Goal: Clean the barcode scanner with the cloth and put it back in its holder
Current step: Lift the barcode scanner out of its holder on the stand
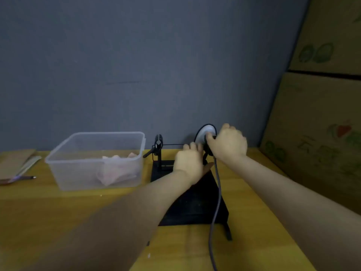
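The black barcode scanner point(209, 148) is at the back of the table, mostly covered by my right hand point(227, 143), which is closed around its head in front of a white round disc point(204, 133). Its grey cable point(216, 202) runs down toward me. The black holder point(195, 204) has a wide base plate and an upright. My left hand point(188, 163) curls its fingers over the holder's upper part beside the scanner. The pale pink cloth point(117, 170) lies crumpled in a clear plastic box point(93, 137) to the left.
A small black clamp post point(158, 143) with a thin rod stands at the holder's back left. Stacked cardboard boxes point(322, 114) wall off the right side. A pen point(24, 178) and flat cardboard sheets point(15, 161) lie at the far left. A grey wall stands behind the yellow table point(78, 212).
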